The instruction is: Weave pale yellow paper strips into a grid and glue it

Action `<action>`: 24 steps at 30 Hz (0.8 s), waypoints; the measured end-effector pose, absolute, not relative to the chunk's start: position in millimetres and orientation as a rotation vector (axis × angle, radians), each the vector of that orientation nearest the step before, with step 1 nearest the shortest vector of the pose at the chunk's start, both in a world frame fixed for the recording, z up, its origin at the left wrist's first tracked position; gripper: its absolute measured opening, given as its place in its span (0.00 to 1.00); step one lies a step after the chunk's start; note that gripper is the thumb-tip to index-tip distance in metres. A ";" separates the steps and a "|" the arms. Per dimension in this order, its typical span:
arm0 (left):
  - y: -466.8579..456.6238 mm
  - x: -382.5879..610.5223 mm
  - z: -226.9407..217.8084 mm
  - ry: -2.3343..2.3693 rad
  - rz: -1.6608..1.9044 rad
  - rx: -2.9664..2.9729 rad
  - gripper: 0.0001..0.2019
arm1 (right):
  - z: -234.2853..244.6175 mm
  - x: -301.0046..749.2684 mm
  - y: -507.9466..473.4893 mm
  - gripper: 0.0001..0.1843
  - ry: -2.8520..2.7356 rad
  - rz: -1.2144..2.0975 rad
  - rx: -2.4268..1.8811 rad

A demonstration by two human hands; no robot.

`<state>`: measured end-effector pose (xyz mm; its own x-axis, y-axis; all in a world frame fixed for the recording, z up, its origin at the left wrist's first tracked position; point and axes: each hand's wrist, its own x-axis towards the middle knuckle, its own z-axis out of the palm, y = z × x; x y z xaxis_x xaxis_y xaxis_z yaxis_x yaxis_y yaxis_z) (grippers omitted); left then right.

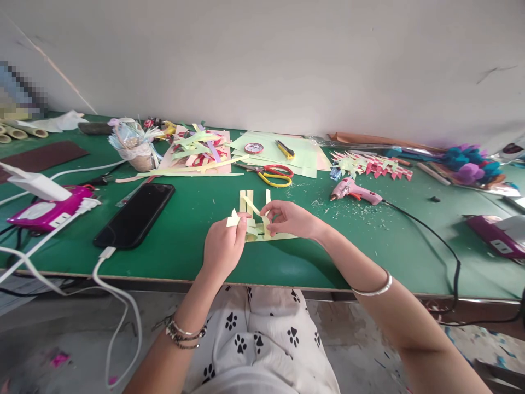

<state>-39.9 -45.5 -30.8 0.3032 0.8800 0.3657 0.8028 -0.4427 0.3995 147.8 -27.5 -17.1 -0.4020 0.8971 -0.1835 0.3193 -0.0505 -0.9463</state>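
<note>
Near the front of the green table, pale yellow paper strips [250, 203] cross one another, some standing up or curling. My left hand [226, 241] pinches the left ends of the strips between thumb and fingers, and a short folded end pokes out above the thumb. My right hand [289, 219] comes in from the right, its thumb and fingertips closed on another strip of the same paper. Between the hands a strip runs slanted toward my right fingertips. Part of the woven strips is hidden behind my fingers.
Behind the strips lie scissors [275, 175], a utility knife [285, 150], a tape roll [253, 148] and paper sheets [258, 138]. A pink glue gun [356, 191] rests right, its black cord trailing forward. Left are a phone [135, 214], white cables and a purple power strip [53, 208].
</note>
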 end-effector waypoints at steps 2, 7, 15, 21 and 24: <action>-45.7 -40.1 -30.6 1.565 0.826 2.399 0.22 | -16.7 147.1 -28.6 0.17 -1.692 1.492 -1.274; -46.3 -40.2 -29.5 1.553 0.838 2.354 0.22 | -17.8 145.1 -30.4 0.24 -1.701 1.485 -1.197; -46.7 -40.6 -29.0 1.539 0.834 2.273 0.22 | -20.1 138.9 -30.9 0.21 -1.768 1.467 -1.097; -47.1 -40.7 -28.3 1.536 0.819 2.266 0.22 | -24.0 136.7 -31.4 0.21 -1.792 1.365 -1.139; -47.6 -40.6 -27.6 1.543 0.799 2.244 0.23 | -23.9 136.4 -32.1 0.22 -1.852 1.297 -1.221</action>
<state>-40.6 -47.6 -27.6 0.2675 0.9243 0.2723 0.7559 -0.3766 0.5355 136.4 -32.1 -23.9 -0.4252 0.9036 -0.0516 0.3577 0.1154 -0.9267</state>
